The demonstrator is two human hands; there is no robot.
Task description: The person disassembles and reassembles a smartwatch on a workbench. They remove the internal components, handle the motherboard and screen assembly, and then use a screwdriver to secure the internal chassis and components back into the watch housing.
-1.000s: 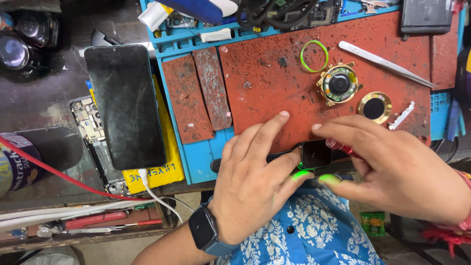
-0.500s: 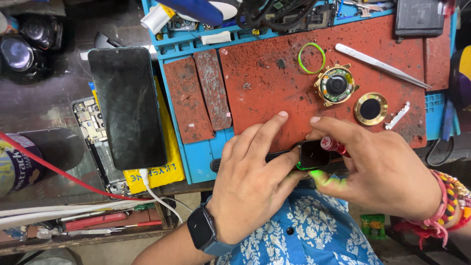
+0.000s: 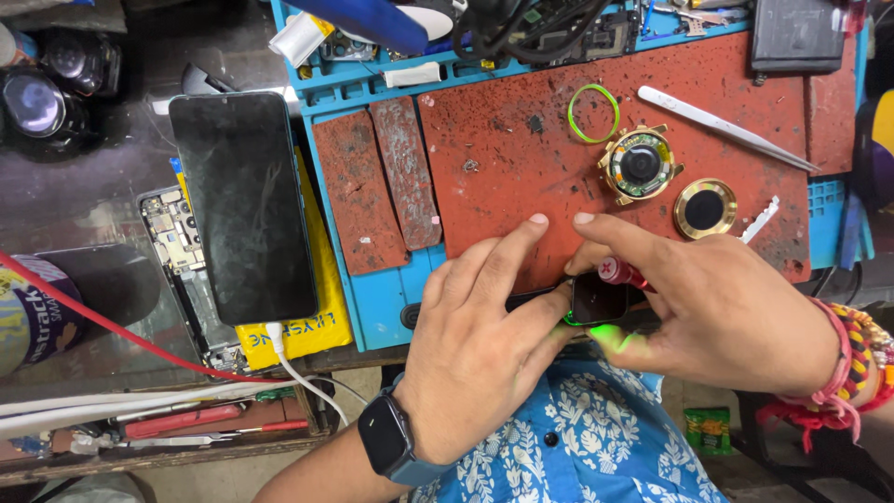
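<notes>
Partly under hands [image 3: 596, 321], dark watch [image 3: 596, 298]

Rust-red speckled work mat [image 3: 521, 177] on a bright blue tray [image 3: 377, 298], lime-green ring [image 3: 593, 113], gold-rimmed round part [image 3: 705, 208], black glossy phone [image 3: 244, 207] over a yellow pad [image 3: 321, 317], blue shirt [image 3: 577, 438] patterned with white flowers, green glow lit the black small device [image 3: 596, 300].
</notes>
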